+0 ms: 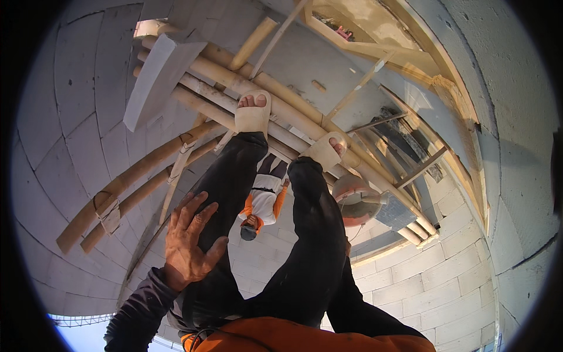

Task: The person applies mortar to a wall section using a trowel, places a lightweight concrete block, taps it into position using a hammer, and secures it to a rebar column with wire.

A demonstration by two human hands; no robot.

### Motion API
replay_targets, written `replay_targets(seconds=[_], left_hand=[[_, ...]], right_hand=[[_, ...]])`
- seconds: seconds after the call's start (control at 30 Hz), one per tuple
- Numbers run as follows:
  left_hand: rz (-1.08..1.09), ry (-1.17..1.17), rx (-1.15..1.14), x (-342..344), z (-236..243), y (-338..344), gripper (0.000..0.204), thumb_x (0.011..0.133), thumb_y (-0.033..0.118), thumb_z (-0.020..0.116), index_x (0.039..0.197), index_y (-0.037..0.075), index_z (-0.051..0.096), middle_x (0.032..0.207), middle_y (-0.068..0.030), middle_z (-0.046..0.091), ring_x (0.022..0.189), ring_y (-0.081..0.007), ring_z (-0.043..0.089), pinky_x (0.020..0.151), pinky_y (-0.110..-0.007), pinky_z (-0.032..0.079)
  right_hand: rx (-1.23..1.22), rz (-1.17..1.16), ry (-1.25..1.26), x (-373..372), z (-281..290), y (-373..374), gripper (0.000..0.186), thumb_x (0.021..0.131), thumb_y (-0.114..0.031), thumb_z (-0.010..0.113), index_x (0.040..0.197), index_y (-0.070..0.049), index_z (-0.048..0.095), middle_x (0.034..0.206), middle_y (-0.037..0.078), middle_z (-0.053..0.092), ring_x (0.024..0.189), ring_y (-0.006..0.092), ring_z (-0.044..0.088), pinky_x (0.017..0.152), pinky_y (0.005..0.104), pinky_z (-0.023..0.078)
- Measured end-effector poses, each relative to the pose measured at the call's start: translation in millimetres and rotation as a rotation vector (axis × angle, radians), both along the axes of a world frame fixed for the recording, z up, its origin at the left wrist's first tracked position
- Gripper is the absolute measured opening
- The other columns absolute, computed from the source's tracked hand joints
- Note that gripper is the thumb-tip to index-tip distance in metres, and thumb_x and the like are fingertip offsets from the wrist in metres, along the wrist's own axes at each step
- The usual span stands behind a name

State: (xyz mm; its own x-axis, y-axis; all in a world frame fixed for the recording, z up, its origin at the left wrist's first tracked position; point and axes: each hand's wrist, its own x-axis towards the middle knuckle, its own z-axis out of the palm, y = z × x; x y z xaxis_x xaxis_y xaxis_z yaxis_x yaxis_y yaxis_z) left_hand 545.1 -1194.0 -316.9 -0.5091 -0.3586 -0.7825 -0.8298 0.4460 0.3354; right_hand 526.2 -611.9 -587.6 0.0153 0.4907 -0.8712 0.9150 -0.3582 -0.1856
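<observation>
My left hand [192, 239] rests against my left thigh, near the knee, with its fingers spread and nothing in it. Only a sliver of my right hand [348, 247] shows beside my right leg; the leg hides its fingers. Both my feet, in pale slide sandals [253, 117], stand on a platform of wooden poles [293, 108]. By my right foot is a reddish bucket [347, 186] with grey material inside, and a dark flat board [394, 212] lies next to it on the poles.
A pale block [153, 82] sits on the poles at the left end. Two long poles tied with crosspieces [141, 176] slant down at left. Below, between my legs, stands a person [265, 199] in orange and white. Block walls [440, 264] rise around; a wooden frame [457, 117] borders the right.
</observation>
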Motion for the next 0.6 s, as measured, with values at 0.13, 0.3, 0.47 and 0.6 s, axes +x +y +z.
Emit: replay_targets(seconds=[0.13, 0.3, 0.47, 0.6], left_hand=[[0.068, 0.002, 0.019, 8, 7, 0, 0.071, 0.085, 0.034, 0.077, 0.148, 0.006, 0.057, 0.161, -0.0190, 0.045, 0.153, -0.0441, 0.036, 0.124, -0.057, 0.033], [0.061, 0.090, -0.041, 33, 31, 13, 0.066, 0.093, 0.032, 0.074, 0.152, 0.010, 0.054, 0.165, -0.0154, 0.042, 0.158, -0.0404, 0.027, 0.129, -0.057, 0.025], [-0.093, 0.514, 0.355, -47, 155, 24, 0.052, 0.102, 0.027, 0.065, 0.151, 0.011, 0.055, 0.148, -0.0135, 0.059, 0.138, -0.0357, 0.055, 0.120, -0.048, 0.040], [-0.416, 1.198, 0.295, -159, 301, 55, 0.041, 0.091, 0.017, 0.068, 0.130, 0.006, 0.066, 0.128, -0.0141, 0.065, 0.123, -0.0345, 0.063, 0.107, -0.049, 0.050]], right_hand=[[-0.296, -0.217, 0.247, -82, 16, 25, 0.031, 0.112, -0.030, 0.046, 0.099, -0.005, 0.059, 0.087, 0.012, 0.064, 0.091, 0.0282, 0.066, 0.101, 0.0511, 0.055], [-0.151, 0.091, 0.124, -160, 77, -53, 0.055, 0.110, -0.052, 0.044, 0.133, -0.003, 0.053, 0.120, 0.019, 0.061, 0.108, 0.0340, 0.064, 0.106, 0.0577, 0.052], [-0.150, 0.153, 0.097, -182, 221, -126, 0.068, 0.111, -0.056, 0.039, 0.152, -0.003, 0.044, 0.150, 0.016, 0.047, 0.133, 0.0312, 0.052, 0.114, 0.0612, 0.048], [-0.693, 0.714, 0.240, -215, 278, -149, 0.063, 0.112, -0.055, 0.040, 0.147, -0.004, 0.051, 0.143, 0.013, 0.056, 0.122, 0.0259, 0.060, 0.110, 0.0535, 0.052]])
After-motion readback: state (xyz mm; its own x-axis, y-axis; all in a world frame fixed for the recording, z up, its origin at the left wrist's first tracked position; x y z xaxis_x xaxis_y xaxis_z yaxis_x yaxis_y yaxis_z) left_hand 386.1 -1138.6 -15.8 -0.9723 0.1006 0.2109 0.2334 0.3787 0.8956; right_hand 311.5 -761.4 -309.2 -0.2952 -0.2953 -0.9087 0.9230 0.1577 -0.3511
